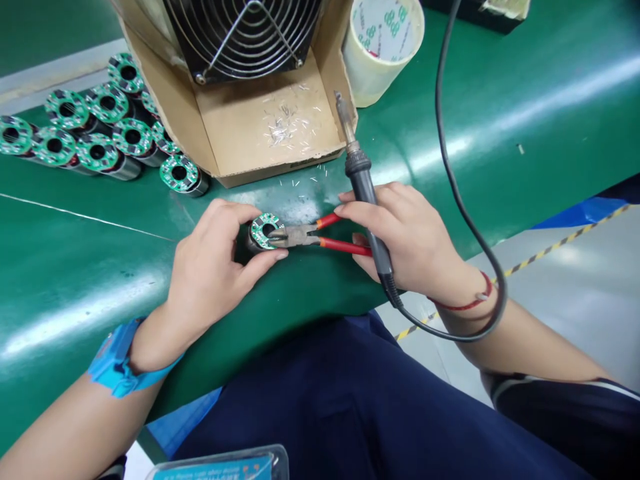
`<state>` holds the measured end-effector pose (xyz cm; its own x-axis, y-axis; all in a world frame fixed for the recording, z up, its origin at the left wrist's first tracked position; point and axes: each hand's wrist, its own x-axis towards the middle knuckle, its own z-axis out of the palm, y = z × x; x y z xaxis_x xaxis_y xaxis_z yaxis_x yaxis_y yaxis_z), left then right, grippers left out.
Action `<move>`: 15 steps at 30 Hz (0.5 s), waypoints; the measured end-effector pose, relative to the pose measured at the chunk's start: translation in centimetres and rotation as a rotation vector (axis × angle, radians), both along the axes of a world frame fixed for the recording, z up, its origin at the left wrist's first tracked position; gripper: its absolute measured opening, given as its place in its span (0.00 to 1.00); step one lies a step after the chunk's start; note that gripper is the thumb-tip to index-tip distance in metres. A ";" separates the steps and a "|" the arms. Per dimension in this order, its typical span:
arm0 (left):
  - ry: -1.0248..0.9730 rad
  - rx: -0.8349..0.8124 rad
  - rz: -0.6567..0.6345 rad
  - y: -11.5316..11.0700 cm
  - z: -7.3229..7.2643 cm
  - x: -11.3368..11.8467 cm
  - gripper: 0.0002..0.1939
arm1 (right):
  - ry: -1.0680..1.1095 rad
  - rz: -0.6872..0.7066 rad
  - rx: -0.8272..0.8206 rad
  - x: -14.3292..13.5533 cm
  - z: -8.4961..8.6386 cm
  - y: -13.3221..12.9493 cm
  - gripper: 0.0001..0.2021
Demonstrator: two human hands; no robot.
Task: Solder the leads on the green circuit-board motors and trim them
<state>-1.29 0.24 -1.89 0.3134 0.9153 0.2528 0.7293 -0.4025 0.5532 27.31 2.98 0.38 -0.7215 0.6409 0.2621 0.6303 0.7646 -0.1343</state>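
Pliers (299,235), tips over a green circuit board (257,233), share your right hand (411,235) with a soldering iron (364,187). Your left hand (213,252) grips the cylinder (253,245) under that board.

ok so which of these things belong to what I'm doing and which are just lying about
Belong, by the look of it:
round board, in your left hand
pliers and soldering iron, in your right hand
similar boards
box with metal bits
fan, perhaps

Probably just lying about:
tape roll
clear case at the bottom edge
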 end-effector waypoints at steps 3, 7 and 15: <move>0.010 0.023 -0.011 0.0 0.0 -0.1 0.22 | -0.033 0.007 0.070 -0.2 0.4 -0.1 0.13; -0.052 -0.022 0.032 0.0 0.1 -0.1 0.22 | 0.054 -0.174 0.107 -1.1 0.1 -0.2 0.11; -0.250 -0.247 0.079 -0.1 -0.4 -0.5 0.21 | 0.128 -0.447 0.028 -1.8 -2.5 1.9 0.30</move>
<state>-1.75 0.14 -2.33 0.1959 0.9773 0.0806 0.5824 -0.1820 0.7922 25.48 4.86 -2.11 -0.3368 0.8732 0.3522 0.8788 0.4258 -0.2155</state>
